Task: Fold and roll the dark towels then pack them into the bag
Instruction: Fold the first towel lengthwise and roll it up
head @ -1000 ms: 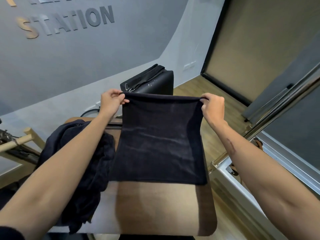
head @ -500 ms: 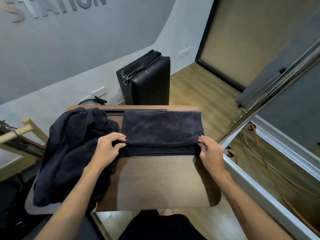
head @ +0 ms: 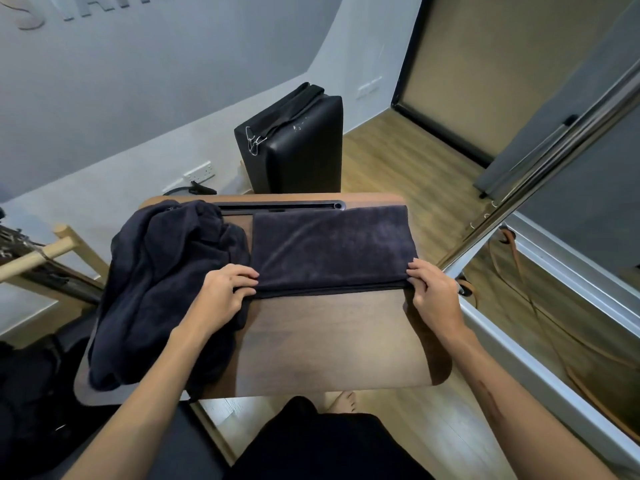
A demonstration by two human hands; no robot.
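Folding comes first: we judge the flat, folded dark navy terry towel point(head: 329, 249) needs its near edges squared before we roll it, so we keep both corners level and the layers flush. Our left hand point(head: 221, 292) pinches the near corner at 9 o'clock, fingers point(head: 242, 273) curled over the edge; our right hand point(head: 433, 292) grips the corner at 3 o'clock likewise. It lies on the dark brown wooden lap table point(head: 329, 341), beside a crumpled heap of dark towels point(head: 156, 271) at 9 o'clock
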